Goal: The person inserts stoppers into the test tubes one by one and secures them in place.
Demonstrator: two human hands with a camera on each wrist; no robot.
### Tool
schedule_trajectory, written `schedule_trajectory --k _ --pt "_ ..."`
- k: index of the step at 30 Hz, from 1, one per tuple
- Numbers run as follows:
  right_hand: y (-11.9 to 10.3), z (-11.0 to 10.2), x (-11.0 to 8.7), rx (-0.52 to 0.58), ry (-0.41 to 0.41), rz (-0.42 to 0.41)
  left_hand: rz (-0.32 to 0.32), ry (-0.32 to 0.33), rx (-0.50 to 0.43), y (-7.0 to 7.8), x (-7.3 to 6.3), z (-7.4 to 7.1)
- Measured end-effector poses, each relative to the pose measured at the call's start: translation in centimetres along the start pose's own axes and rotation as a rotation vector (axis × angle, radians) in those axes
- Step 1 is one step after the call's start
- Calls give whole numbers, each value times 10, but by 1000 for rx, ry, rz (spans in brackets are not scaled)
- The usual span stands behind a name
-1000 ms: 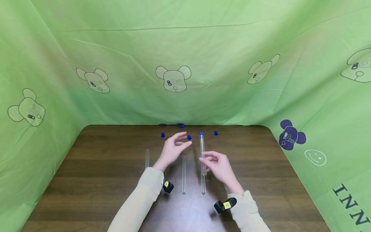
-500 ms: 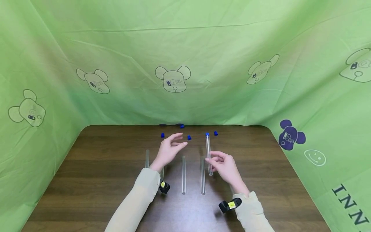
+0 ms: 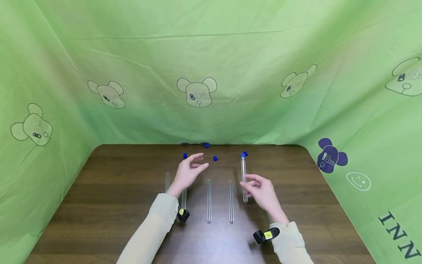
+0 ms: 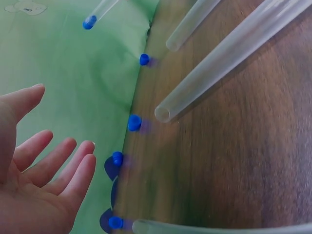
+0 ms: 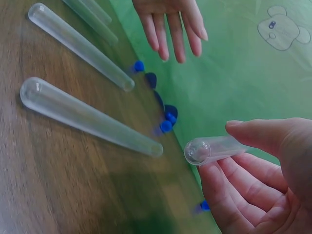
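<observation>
My right hand [image 3: 262, 190] pinches a clear test tube [image 3: 244, 176] between thumb and fingers, above the table. A blue cap [image 3: 243, 155] closes its upper end; the rounded bottom [image 5: 199, 152] faces the camera in the right wrist view. My left hand [image 3: 188, 172] hovers over the table with fingers loosely spread and nothing in them. Beneath and beside it lie uncapped tubes: one left of the wrist [image 3: 167, 181], one partly hidden by the forearm [image 3: 184, 200]. Two more tubes, one near the middle [image 3: 209, 201] and one further right [image 3: 230, 201], lie between the hands.
Loose blue caps lie along the back of the wooden table [image 3: 115, 205]: one at left [image 3: 185, 156], one at the back edge [image 3: 207, 145], one in the middle [image 3: 215, 158] and one behind the held tube [image 3: 245, 153]. A green cloth [image 3: 197, 124] encloses the back and sides.
My right hand has carried the capped tube to the right, off the lying tube it overlapped. My left hand has drifted left and slightly toward me, still empty.
</observation>
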State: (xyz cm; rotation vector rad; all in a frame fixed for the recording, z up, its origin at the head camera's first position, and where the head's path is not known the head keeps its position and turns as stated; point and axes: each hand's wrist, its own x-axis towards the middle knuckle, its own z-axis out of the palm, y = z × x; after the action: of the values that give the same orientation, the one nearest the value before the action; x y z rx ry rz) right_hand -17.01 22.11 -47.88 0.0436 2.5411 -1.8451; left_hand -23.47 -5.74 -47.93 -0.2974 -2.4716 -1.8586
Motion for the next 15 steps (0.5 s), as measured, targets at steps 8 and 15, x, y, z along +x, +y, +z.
schedule_trajectory --k 8,15 --pt "8 -11 -1 -30 7 22 -3 17 7 -4 2 -8" --pt "17 -19 1 -69 10 39 -2 31 33 -8 5 -16"
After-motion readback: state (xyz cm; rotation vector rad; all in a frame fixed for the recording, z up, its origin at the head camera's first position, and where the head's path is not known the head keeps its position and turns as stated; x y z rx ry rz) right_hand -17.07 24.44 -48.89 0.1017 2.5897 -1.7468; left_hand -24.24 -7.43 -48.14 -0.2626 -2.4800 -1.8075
